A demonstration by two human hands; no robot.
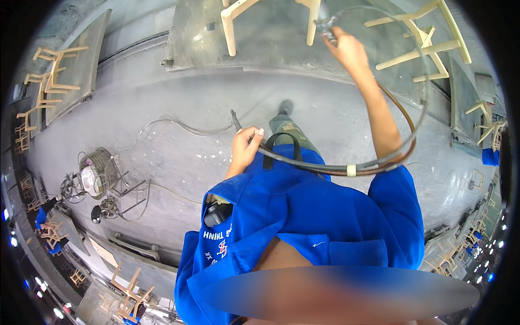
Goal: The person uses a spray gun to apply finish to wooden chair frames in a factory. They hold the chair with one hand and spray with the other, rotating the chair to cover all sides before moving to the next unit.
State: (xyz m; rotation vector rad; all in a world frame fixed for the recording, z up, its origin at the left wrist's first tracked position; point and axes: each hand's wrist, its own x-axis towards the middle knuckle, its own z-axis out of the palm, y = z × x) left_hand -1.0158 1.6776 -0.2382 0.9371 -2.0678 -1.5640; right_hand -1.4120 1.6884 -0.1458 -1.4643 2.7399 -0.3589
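Observation:
My right hand [349,51] is raised at the far side, its fingers closed round a metal spray gun [326,30]. Clear and brown hoses [409,122] loop from the gun's side past my right forearm and across my waist. My left hand [246,147], low in front of my body, grips the dark hose [281,158] of this bundle. Just left of the gun stands a pale wooden chair frame [230,35], cut off by the upper edge. Right of the gun, behind the hose loop, is another wooden chair frame [428,46].
A grey work surface [195,49] lies under the frames. Hose [184,127] trails over the floor on the left, towards a wire basket with a pale container [93,179] and pump-like equipment [105,208]. More chair frames [54,70] stand far left. People in blue work at the edges.

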